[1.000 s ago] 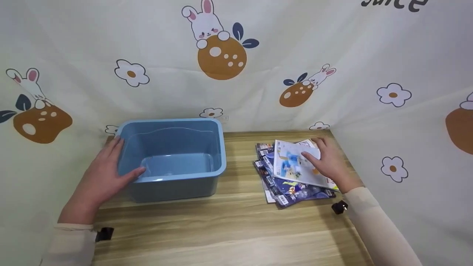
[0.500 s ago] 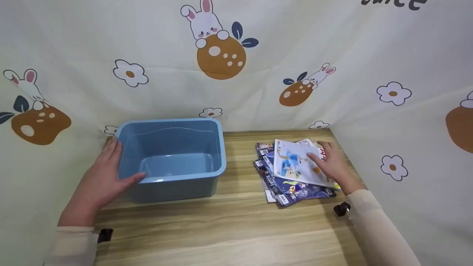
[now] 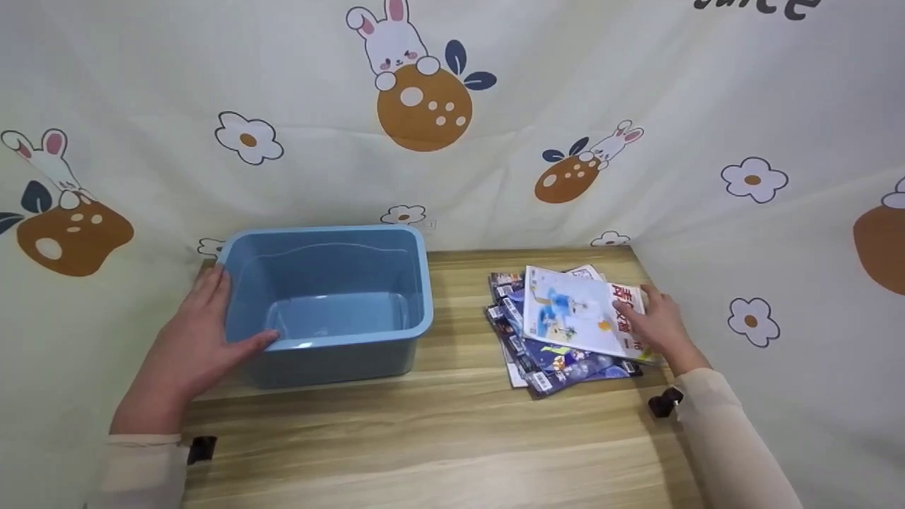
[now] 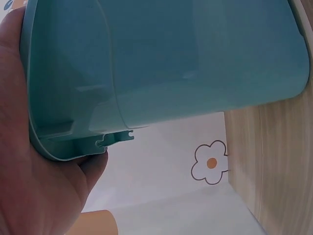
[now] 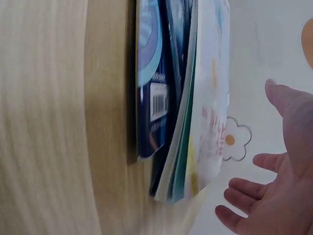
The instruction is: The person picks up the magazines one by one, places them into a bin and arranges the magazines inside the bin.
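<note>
My left hand [image 3: 185, 346] holds a blue plastic bin [image 3: 332, 364] by its left front corner. The thumb lies over the rim, and in the left wrist view the hand [image 4: 39, 181] wraps under the rim's lip. To the right lies an uneven pile of magazines or thin books. On top is a white-covered magazine [image 3: 565, 307] with a blue picture and red characters; dark blue covers [image 3: 530, 346] with barcodes stick out beneath. Over the pile's right end is my right hand [image 3: 663, 326]. Seen from the right wrist, its fingers are spread, with a gap to the top cover [image 5: 210, 98].
Bin and pile stand on a wood-grain table [image 3: 424, 438]. A pale curtain [image 3: 318, 177] printed with rabbits, oranges and flowers surrounds the table at the back and both sides. A black clip-like piece [image 3: 203, 449] sits by each wrist.
My right hand has slid rightward and toward me over the top magazine, uncovering its red characters. The left hand stays on the bin, and bin and pile keep their places.
</note>
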A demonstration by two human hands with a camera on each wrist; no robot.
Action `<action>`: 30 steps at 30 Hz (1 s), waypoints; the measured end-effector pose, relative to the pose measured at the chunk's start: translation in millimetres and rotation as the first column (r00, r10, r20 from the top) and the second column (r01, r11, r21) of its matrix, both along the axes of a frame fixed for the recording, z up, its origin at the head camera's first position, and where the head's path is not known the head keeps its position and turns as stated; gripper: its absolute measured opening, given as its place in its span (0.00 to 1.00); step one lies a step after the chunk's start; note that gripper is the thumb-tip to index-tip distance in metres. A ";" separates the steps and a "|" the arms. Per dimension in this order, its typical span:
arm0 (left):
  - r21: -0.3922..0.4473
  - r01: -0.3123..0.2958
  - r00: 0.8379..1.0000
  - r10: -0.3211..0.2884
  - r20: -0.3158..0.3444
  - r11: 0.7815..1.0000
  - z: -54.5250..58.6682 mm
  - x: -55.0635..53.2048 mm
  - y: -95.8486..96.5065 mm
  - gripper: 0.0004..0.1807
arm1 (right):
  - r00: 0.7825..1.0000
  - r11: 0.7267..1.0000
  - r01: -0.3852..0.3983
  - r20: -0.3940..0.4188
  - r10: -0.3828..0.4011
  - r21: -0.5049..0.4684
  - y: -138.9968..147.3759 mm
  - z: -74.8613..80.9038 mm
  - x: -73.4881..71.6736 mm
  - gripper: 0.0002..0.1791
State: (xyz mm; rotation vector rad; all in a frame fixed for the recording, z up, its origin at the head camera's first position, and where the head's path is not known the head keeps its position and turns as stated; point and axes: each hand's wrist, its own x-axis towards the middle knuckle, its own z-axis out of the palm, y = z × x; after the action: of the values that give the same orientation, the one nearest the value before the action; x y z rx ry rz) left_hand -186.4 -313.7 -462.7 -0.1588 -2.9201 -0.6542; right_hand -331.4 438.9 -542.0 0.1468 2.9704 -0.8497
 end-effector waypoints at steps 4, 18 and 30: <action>-0.008 -0.004 1.000 0.004 0.004 1.000 -0.1 -1.6 1.5 0.72 | 0.990 0.996 0.073 0.127 -0.066 -0.049 10.2 -2.6 -1.6 0.64; 0.001 -0.020 1.000 0.020 0.012 1.000 1.0 -0.4 1.7 0.72 | 0.953 0.997 0.035 0.303 -0.011 -0.073 5.1 10.8 -4.4 0.75; 0.005 -0.028 0.999 0.028 0.026 1.000 3.2 0.5 1.8 0.72 | 0.941 0.977 0.032 0.336 0.042 -0.212 -0.1 8.7 -9.7 0.75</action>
State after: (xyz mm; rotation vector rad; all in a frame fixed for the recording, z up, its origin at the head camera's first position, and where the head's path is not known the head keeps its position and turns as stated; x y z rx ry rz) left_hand -185.9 -311.9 -459.5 -0.1093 -2.9392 -0.6641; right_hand -341.1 438.8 -533.2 0.2488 2.5412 -1.0206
